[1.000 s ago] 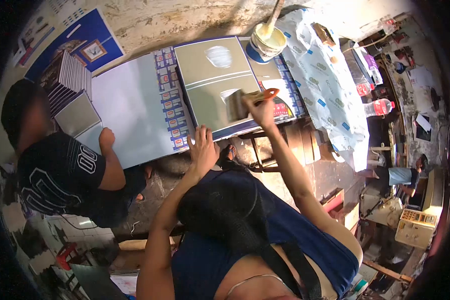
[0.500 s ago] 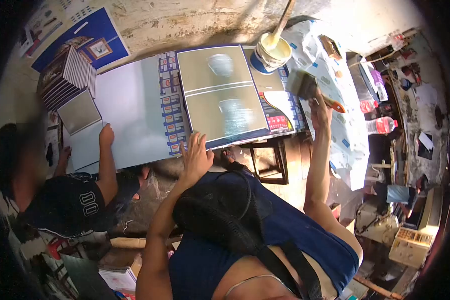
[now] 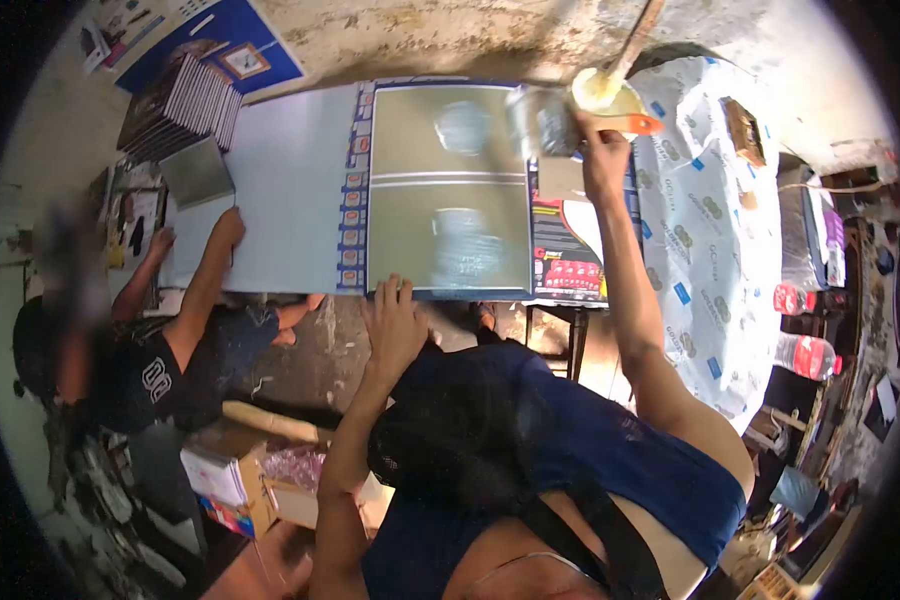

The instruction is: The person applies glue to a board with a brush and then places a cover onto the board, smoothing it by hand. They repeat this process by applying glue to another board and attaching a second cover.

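Note:
My right hand [image 3: 605, 158] is closed around a wide brush [image 3: 625, 123] with an orange handle. Its bristles, blurred by motion, are over the far right corner of two grey-tan boards [image 3: 400, 235] lying one beyond the other. Each board carries a wet whitish patch [image 3: 463, 128] of paste. My left hand [image 3: 398, 325] rests at the boards' near edge, fingers stretched out and holding nothing. Just behind the brush stands a bucket of creamy paste [image 3: 625, 100] with a stick upright in it, partly hidden by my right hand and the handle.
At left, another person's hand [image 3: 228, 228] touches a large pale sheet [image 3: 295, 190], near a small grey panel [image 3: 198, 172] and a stack of dark-covered boards [image 3: 175, 110]. Printed plastic sheeting [image 3: 705, 260] covers the right side. Plastic bottles [image 3: 808, 355] lie beyond it.
My right hand has swung the brush left and away from me, from over the plastic sheeting to the boards' far right corner. My left hand stays at the near edge. The view has shifted.

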Demonstrator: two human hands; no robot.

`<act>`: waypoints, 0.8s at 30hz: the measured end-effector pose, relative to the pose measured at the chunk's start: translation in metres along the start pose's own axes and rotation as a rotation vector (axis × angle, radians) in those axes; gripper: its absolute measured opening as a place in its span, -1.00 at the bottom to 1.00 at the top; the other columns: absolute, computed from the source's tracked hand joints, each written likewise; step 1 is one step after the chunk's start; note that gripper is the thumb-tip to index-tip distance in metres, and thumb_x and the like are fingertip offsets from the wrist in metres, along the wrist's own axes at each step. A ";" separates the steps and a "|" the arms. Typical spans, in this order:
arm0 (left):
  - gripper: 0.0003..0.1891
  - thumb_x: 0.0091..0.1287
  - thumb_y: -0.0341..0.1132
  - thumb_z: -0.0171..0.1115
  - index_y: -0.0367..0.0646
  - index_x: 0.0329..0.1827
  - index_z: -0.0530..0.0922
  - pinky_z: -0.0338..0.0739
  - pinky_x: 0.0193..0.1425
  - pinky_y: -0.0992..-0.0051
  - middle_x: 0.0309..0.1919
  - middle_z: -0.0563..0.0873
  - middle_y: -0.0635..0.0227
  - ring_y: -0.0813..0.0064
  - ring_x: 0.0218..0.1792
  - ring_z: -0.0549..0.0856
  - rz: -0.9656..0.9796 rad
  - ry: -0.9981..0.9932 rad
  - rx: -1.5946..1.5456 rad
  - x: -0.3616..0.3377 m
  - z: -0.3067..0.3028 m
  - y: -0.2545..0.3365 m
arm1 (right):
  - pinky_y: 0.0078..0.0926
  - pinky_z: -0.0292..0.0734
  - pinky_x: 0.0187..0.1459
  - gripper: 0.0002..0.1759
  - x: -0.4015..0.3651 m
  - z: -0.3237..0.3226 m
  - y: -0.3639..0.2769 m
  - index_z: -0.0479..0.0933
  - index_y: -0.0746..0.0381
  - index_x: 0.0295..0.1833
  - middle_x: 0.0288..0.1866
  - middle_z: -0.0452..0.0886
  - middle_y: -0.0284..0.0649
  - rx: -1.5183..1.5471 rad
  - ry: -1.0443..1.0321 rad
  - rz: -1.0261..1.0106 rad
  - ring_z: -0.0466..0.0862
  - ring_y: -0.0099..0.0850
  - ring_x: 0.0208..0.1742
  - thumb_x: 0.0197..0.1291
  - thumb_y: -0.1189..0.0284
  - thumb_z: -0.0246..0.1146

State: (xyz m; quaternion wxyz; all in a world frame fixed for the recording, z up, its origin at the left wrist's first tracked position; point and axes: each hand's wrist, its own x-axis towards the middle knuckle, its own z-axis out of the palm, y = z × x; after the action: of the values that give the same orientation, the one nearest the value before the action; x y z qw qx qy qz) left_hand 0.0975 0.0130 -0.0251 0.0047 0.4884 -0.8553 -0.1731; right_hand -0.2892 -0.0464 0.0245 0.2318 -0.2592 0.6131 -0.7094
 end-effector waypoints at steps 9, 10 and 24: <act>-0.29 0.20 -0.32 0.21 -0.25 0.46 0.24 0.06 0.43 -0.33 0.51 0.20 0.09 -0.09 0.51 0.13 -0.146 -0.092 0.111 0.001 0.000 0.028 | -0.35 0.58 -0.24 -0.86 -0.059 0.048 0.020 0.64 0.23 -0.14 -0.31 0.70 -0.15 -0.197 -0.909 -0.504 0.70 -0.32 -0.31 0.25 0.41 0.28; -0.29 0.20 -0.32 0.21 -0.25 0.47 0.24 0.05 0.43 -0.34 0.51 0.19 0.09 -0.10 0.51 0.13 -0.158 -0.108 0.119 0.000 0.000 0.029 | -0.30 0.58 -0.24 -0.83 -0.073 0.052 0.017 0.61 0.25 -0.15 -0.31 0.70 -0.09 -0.159 -1.116 -0.424 0.70 -0.23 -0.31 0.28 0.37 0.24; -0.26 0.18 -0.34 0.16 -0.28 0.48 0.19 -0.05 0.47 -0.35 0.53 0.14 0.02 -0.21 0.53 0.08 -0.142 -0.106 0.089 0.000 0.007 0.027 | -0.04 0.62 -0.20 -0.69 0.147 0.062 0.061 0.59 0.20 -0.07 -0.35 0.67 0.08 -0.786 -0.503 -0.719 0.69 0.05 -0.30 0.22 0.20 0.27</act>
State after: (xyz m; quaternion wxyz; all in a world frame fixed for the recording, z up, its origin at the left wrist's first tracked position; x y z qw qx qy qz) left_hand 0.0739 0.0274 -0.0239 -0.0743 0.5377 -0.8244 -0.1605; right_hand -0.3593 -0.1970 -0.0164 0.0016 -0.6778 0.6297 -0.3796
